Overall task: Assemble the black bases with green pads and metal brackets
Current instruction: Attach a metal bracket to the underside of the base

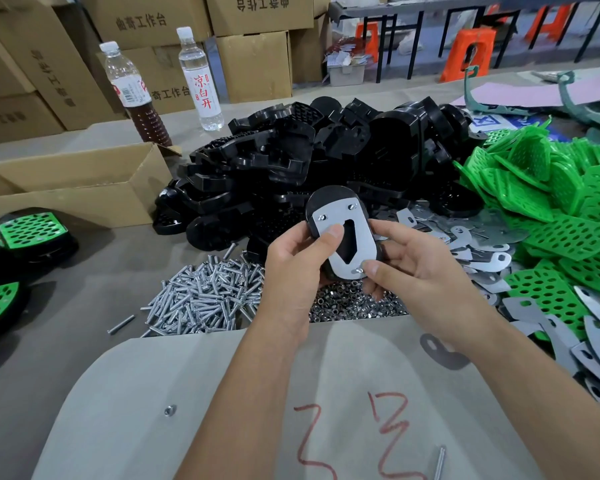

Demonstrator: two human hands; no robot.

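Note:
Both hands hold one black base [329, 199] above the table, its underside toward me. A metal bracket [359, 247] lies flat on it, with bolt ends showing at three holes. My left hand [293, 261] grips the left edge, thumb pressed on the bracket. My right hand [409, 261] grips the right edge, thumb by the lower bolt end [358, 270]. Behind lie a heap of black bases [326, 150], green pads [551, 202] at the right and loose brackets [478, 251].
Piles of bolts [205, 299] and nuts [347, 303] lie just below my hands. Finished bases with green pads [28, 233] sit at the left by an open cardboard box [70, 188]. Two bottles [198, 77] stand behind. A single nut [169, 409] lies on the near sheet.

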